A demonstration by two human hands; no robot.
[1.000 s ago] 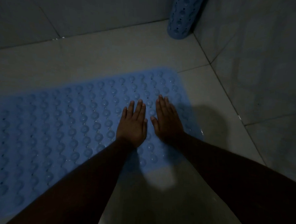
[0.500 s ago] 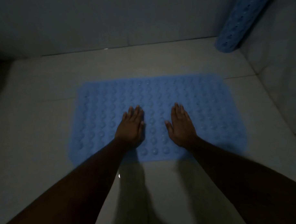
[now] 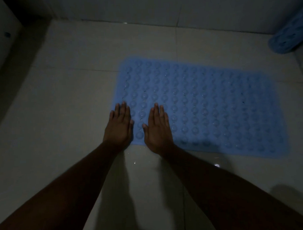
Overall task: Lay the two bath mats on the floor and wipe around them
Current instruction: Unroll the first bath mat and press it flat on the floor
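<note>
A blue bath mat (image 3: 207,102) with rows of round suction bumps lies flat on the pale tiled floor (image 3: 78,103). My left hand (image 3: 119,126) rests palm down at the mat's near left corner, partly over its left edge. My right hand (image 3: 157,128) lies flat beside it on the mat's near edge, fingers extended and close together. Neither hand holds anything. A second blue mat (image 3: 289,39), rolled up, leans in the far right corner against the wall.
Tiled walls (image 3: 160,6) close the floor at the back and right. A dark shadowed object (image 3: 2,42) stands at the far left. Small wet glints show on the floor near my arms.
Both hands have slid left across the mat, from its right part to its near left corner. The view has turned left with them.
</note>
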